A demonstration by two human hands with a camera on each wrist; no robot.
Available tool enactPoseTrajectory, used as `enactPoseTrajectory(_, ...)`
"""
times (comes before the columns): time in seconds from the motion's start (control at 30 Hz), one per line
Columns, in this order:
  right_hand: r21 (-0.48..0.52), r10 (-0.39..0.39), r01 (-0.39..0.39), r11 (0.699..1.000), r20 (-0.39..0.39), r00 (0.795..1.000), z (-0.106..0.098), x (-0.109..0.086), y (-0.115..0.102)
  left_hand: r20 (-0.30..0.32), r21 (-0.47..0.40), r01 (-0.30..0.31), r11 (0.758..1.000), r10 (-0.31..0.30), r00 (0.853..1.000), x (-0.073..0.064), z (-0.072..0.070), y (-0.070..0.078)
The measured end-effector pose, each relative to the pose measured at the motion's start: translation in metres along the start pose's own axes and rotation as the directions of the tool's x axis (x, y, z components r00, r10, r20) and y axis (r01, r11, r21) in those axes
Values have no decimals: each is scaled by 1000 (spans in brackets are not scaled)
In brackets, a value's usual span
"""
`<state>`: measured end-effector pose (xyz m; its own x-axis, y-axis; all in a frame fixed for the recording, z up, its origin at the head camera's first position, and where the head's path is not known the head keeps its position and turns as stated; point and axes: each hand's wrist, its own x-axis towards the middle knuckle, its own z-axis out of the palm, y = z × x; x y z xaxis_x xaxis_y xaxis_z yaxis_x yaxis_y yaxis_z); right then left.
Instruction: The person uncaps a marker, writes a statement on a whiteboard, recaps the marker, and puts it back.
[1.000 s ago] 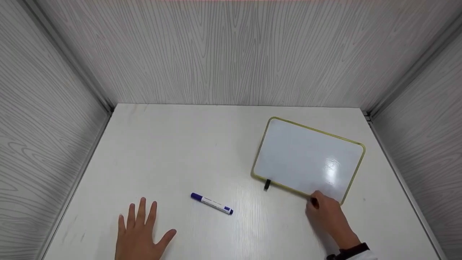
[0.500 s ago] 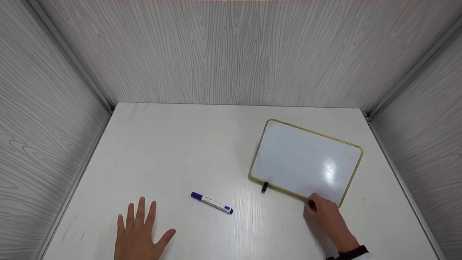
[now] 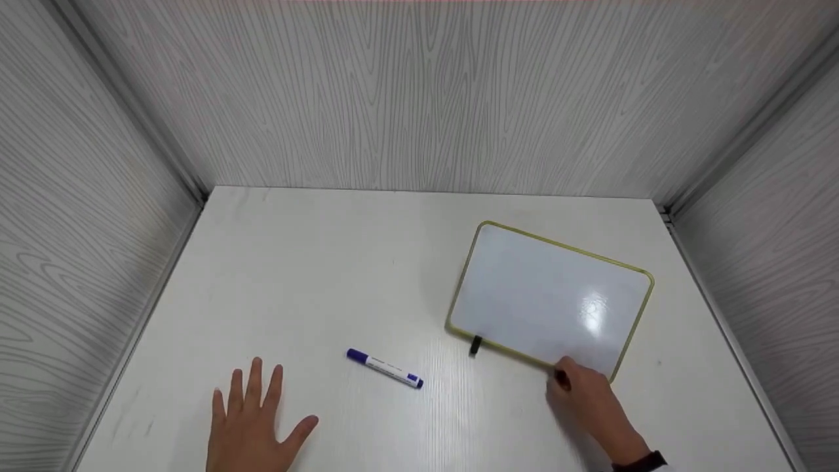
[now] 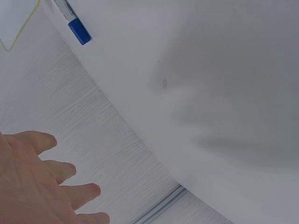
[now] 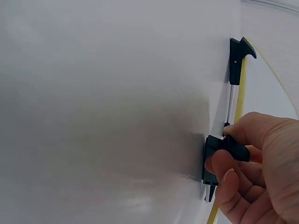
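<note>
A small whiteboard (image 3: 547,298) with a yellow frame lies slanted on the right side of the table. My right hand (image 3: 583,396) is at its near edge. In the right wrist view, the thumb and fingers pinch a black plastic clip (image 5: 214,161) at that edge; part of it is hidden by the fingers. A second black clip (image 3: 476,345) sits further left along the same edge, and a thin metal rod (image 5: 230,105) runs between the two. My left hand (image 3: 252,423) rests with fingers spread near the table's front, holding nothing.
A whiteboard marker (image 3: 385,368) with a blue cap lies between the hands, left of the board. Grey wood-grain panels stand at the back (image 3: 406,98), left (image 3: 85,229) and right (image 3: 773,216) of the white table (image 3: 328,262).
The whiteboard has slid a little toward me and to the left, together with my right hand at the clip. The left hand and the marker stay where they were.
</note>
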<state>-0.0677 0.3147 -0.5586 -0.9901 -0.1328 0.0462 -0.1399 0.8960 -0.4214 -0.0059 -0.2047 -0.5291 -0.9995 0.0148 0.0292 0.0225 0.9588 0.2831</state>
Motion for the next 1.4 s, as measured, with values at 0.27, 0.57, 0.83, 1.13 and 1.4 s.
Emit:
enactPoseTrajectory(0.27,15,4,-4,1000,23,1000,3,-3,-3,-23,-21,-4,1000,4,1000,-1,0,1)
enactPoseTrajectory(0.57,17,-10,10,1000,26,1000,4,-5,-5,-23,-19,-9,1000,9,1000,-1,2,0)
enactPoseTrajectory(0.83,57,-27,24,998,41,999,4,-9,-9,-42,-15,-15,1000,14,999,1,3,1)
enactPoseTrajectory(1.13,56,-12,7,998,92,996,7,-13,-17,4,-14,4,1000,-4,1000,2,2,4)
enactPoseTrajectory(1.4,46,5,-10,999,123,992,9,-16,-24,13,-7,-6,1000,6,1000,7,8,9)
